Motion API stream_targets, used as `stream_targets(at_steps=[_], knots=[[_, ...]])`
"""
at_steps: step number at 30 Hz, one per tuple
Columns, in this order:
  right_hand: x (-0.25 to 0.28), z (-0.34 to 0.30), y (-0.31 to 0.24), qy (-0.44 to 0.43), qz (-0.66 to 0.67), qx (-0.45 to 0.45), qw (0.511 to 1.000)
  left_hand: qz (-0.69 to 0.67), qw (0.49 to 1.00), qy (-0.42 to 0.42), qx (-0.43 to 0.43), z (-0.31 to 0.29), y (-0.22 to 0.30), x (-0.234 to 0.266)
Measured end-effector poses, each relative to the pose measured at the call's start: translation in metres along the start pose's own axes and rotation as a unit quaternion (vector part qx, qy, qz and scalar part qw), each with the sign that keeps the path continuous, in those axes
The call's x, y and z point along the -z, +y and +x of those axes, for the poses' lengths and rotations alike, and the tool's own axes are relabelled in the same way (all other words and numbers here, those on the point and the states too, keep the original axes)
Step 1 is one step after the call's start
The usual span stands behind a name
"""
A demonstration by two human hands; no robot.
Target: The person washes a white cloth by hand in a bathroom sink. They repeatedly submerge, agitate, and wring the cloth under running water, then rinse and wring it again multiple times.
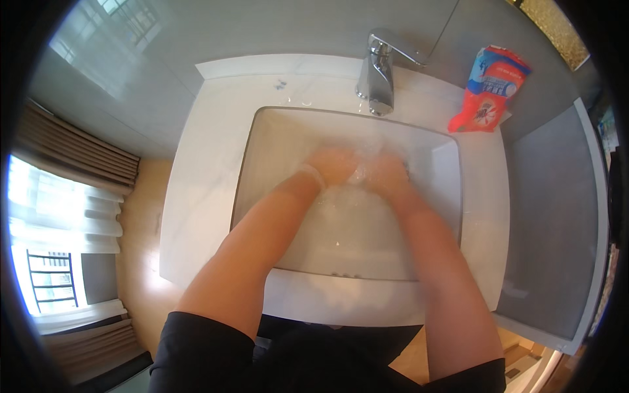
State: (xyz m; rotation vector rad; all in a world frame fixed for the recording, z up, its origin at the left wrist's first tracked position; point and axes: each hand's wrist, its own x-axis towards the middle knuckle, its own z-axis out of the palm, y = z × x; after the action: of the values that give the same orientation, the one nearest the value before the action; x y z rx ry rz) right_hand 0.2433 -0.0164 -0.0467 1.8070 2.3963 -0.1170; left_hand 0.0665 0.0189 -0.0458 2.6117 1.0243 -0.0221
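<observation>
Both my forearms reach over the front rim into a white rectangular sink [354, 245] holding cloudy water. My left hand [333, 164], with a pale band at its wrist, is in the water near the middle of the sink. Close beside it, slightly apart at the wrists, is my right hand [390, 171]. Splashing water and motion blur smear the fingers of both hands, so I cannot see what they hold, if anything. The chrome faucet [379, 78] stands behind the sink, its spout above and just beyond my hands.
A red and blue soft package [488, 92] leans at the back right corner of the white countertop [203, 177]. Water drops lie on the counter left of the faucet. A grey-framed panel [557, 223] stands to the right. Curtains [72, 147] and a window are on the left.
</observation>
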Motion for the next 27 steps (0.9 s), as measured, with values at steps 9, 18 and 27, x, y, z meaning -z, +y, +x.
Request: stream_targets(at_steps=[9,18,27], knots=[[0.047,-0.052,-0.037,-0.108,0.086,-0.155,0.978,0.034,0.994,0.016,0.098,-0.038,0.014,-0.011],[0.024,-0.068,-0.041,-0.345,0.056,-0.003,0.937,0.012,0.963,-0.264,0.042,-0.087,0.018,0.009],[0.048,-0.070,-0.042,-0.282,0.337,0.009,0.898,-0.187,0.972,0.096,0.099,-0.077,0.020,-0.003]])
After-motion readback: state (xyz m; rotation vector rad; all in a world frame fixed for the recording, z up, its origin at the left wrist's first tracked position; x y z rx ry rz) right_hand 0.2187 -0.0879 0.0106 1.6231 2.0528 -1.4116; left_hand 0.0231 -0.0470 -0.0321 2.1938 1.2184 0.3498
